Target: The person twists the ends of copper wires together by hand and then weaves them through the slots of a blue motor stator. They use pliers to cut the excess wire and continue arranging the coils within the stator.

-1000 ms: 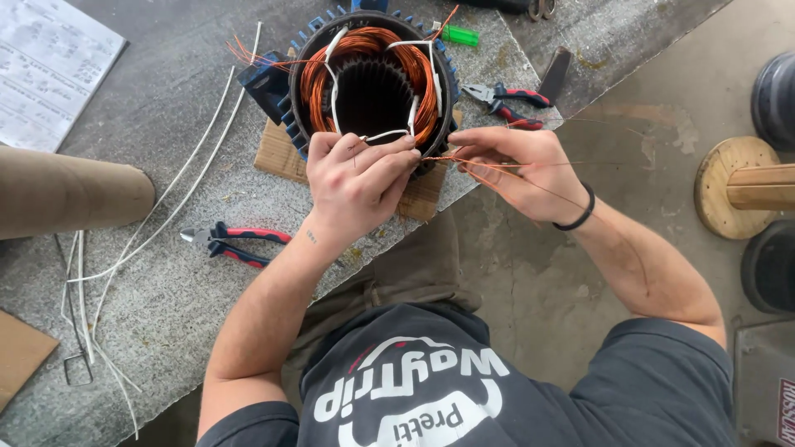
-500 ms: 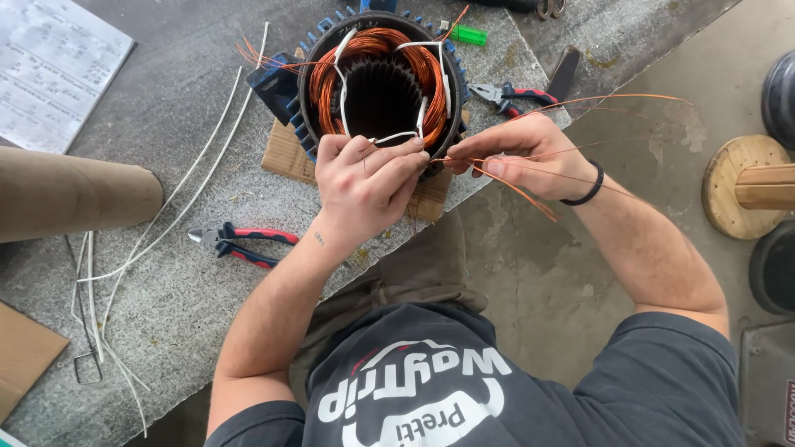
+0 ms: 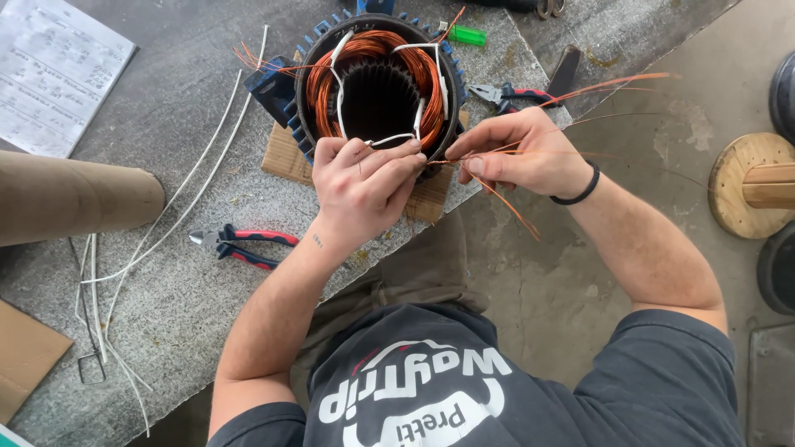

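A blue finned motor stator (image 3: 377,79) with orange copper windings stands on a piece of cardboard (image 3: 286,153) on a grey stone table. White sleeving loops over the coils. My left hand (image 3: 360,186) rests on the stator's near rim, fingers curled on the white sleeving and winding there. My right hand (image 3: 522,153) is beside it at the right, pinching a bunch of loose copper wires (image 3: 613,83) that trail up to the right and down past the table edge.
Red-handled pliers (image 3: 240,244) lie left of my forearm; another red-handled pair (image 3: 513,93) and a green marker (image 3: 468,35) lie behind the stator. A cardboard tube (image 3: 74,199), white sleeving strands (image 3: 178,199) and a printed sheet (image 3: 54,70) are at the left. A wooden spool (image 3: 754,186) stands on the floor.
My right hand has drawn the copper wires out further, so their ends now fan up and to the right. The left hand has stayed on the stator's rim.
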